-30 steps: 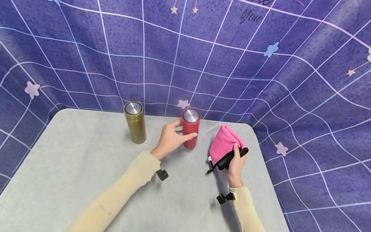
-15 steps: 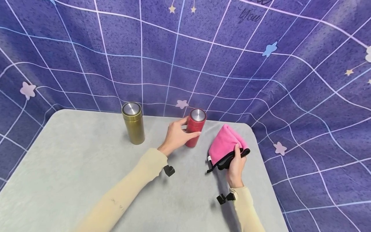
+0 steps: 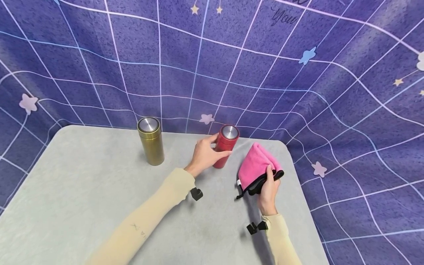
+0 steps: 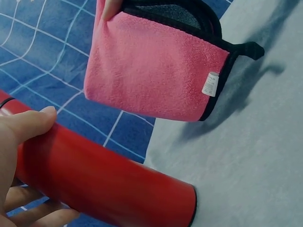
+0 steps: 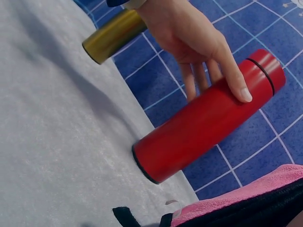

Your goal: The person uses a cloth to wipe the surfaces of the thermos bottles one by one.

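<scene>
My left hand (image 3: 206, 155) grips the red thermos bottle (image 3: 222, 160), thumb across its front and fingers behind. The bottle has a steel-topped lid and leans to the right; whether its base touches the table cannot be told. In the right wrist view, my thumb lies just below the dark ring near the top of the red bottle (image 5: 199, 130). My right hand (image 3: 269, 193) holds a pink cloth (image 3: 256, 167) with black edging, thumb on the near side. In the left wrist view, the pink cloth (image 4: 151, 71) shows a dark grey inner face, a white tag and a black loop.
A gold thermos bottle (image 3: 153, 147) with a steel-topped lid stands upright left of my left hand. The grey-covered table (image 3: 82, 184) ends at the back and right against a purple grid-patterned curtain (image 3: 132, 66).
My left hand has moved to the right with the red bottle, which has gone from nearly upright to tilted right. The right hand and pink cloth have stayed almost still.
</scene>
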Action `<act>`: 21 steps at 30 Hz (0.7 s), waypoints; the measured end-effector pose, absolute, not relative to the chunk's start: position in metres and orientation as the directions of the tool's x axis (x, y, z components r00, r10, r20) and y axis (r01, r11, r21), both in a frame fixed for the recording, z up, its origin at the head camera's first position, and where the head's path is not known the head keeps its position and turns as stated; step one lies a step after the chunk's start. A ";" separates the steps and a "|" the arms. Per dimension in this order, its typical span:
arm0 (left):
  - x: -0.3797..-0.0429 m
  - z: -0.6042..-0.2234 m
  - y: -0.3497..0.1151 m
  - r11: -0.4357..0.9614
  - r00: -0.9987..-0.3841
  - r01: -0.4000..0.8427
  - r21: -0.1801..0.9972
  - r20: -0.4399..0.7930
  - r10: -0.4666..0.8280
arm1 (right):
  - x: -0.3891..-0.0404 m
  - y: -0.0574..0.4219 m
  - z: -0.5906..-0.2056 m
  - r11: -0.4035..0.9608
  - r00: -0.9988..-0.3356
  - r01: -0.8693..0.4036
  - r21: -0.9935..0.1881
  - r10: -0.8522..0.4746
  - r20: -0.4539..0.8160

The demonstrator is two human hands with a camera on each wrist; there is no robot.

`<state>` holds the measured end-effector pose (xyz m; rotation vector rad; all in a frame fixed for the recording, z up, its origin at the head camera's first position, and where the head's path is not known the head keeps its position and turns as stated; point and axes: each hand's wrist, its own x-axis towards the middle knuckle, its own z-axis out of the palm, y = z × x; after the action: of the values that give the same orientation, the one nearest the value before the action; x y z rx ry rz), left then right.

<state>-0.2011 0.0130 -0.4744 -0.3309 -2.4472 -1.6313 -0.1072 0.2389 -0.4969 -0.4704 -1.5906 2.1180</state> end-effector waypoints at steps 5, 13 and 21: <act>-0.202 -0.477 0.015 0.435 -0.962 0.270 0.859 0.264 0.074 | -0.106 0.238 -0.498 -0.217 -0.840 -0.133 -0.967 0.543 -0.006; -0.200 -0.474 0.017 0.530 -0.970 0.240 0.814 0.220 0.101 | -0.105 0.233 -0.495 -0.233 -0.853 -0.169 -0.958 0.521 0.024; -0.191 -0.486 0.009 0.414 -0.953 0.303 0.858 0.264 0.149 | -0.097 0.234 -0.494 -0.223 -0.855 -0.160 -0.962 0.518 0.023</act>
<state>-0.1907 0.0095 -0.4865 -0.4052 -2.5159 -1.5739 -0.0965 0.2336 -0.4939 -0.4240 -1.6110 2.1193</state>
